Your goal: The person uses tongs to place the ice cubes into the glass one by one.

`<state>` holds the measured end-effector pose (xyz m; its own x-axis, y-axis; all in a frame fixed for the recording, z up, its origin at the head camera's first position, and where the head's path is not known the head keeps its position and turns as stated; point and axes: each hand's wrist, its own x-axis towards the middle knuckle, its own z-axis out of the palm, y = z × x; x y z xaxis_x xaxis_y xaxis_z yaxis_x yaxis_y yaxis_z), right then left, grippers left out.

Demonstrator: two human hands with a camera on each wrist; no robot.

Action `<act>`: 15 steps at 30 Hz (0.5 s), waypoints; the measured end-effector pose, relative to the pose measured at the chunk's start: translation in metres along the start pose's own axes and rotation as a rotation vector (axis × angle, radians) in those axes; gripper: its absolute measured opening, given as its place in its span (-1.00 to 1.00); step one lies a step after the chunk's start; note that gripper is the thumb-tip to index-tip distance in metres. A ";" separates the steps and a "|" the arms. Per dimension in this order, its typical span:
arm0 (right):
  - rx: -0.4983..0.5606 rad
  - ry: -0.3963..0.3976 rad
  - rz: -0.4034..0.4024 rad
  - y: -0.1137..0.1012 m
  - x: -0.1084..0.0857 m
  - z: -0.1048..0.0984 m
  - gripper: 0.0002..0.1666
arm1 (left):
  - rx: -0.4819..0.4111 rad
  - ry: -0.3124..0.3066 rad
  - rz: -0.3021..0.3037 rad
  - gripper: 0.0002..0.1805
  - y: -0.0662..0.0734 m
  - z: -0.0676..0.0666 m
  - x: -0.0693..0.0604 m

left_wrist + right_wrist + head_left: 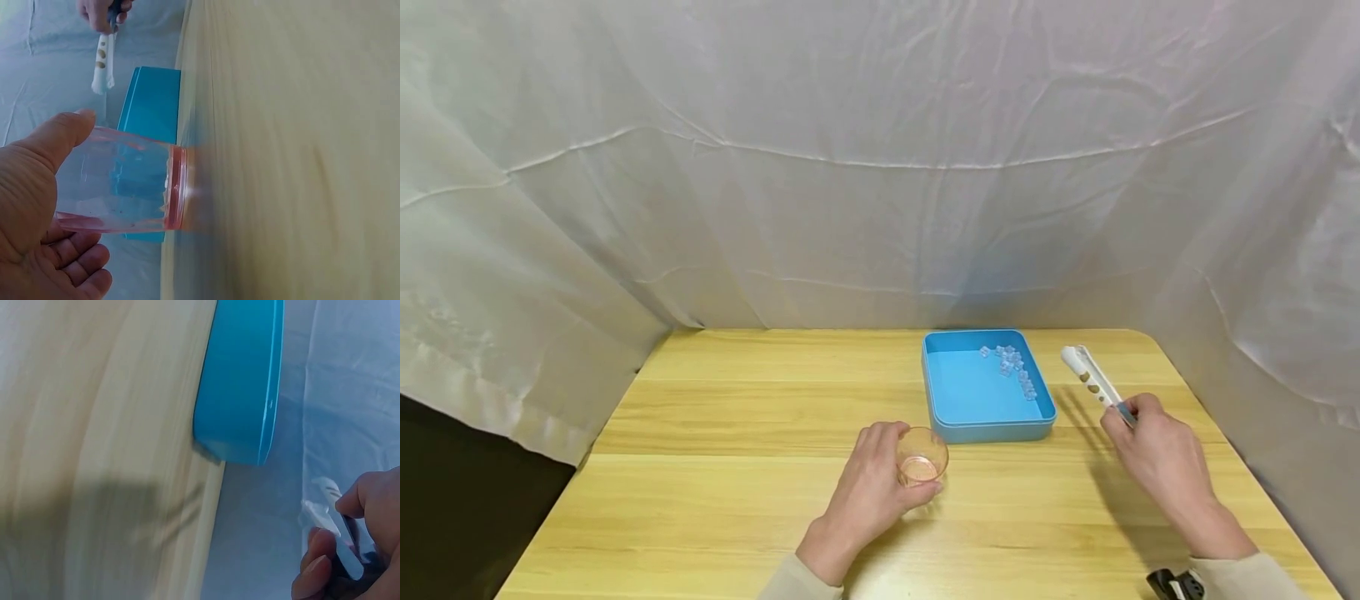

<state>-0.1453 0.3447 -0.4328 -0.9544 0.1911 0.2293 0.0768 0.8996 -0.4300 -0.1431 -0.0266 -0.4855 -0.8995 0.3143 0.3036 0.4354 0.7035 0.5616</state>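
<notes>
My left hand (872,479) grips a clear, pinkish-orange glass (922,471) from its left side, thumb in front and fingers behind. The glass is upright at the tabletop, and no cubes show inside it. In my right hand (1165,462) is a pair of tongs (1093,377), white with brown spots and a dark handle, held above the table to the right of the blue box. Their two tips stand slightly apart in the right wrist view, with nothing between them. Several clear ice-like cubes (1009,360) lie along the right side inside the open blue box (962,383).
The blue box stands near the back edge of the wooden table (737,483), between and beyond both hands. Pale cloth (865,208) hangs behind and along both sides. A dark area (467,500) lies past the table's left edge.
</notes>
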 end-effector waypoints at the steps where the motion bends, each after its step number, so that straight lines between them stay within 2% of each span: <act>1: 0.003 -0.007 -0.010 -0.002 0.000 0.000 -0.55 | 0.011 0.001 0.007 -0.12 0.000 0.000 0.000; 6: 0.033 -0.084 -0.023 -0.013 0.002 0.000 -0.56 | 0.033 -0.007 0.030 -0.12 -0.002 -0.002 0.003; 15: 0.050 -0.141 -0.022 -0.028 0.005 0.000 -0.54 | -0.063 -0.071 -0.047 -0.05 -0.002 -0.004 0.005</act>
<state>-0.1527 0.3201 -0.4194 -0.9869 0.1116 0.1161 0.0444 0.8816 -0.4699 -0.1481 -0.0295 -0.4823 -0.9183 0.3278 0.2219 0.3922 0.6779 0.6218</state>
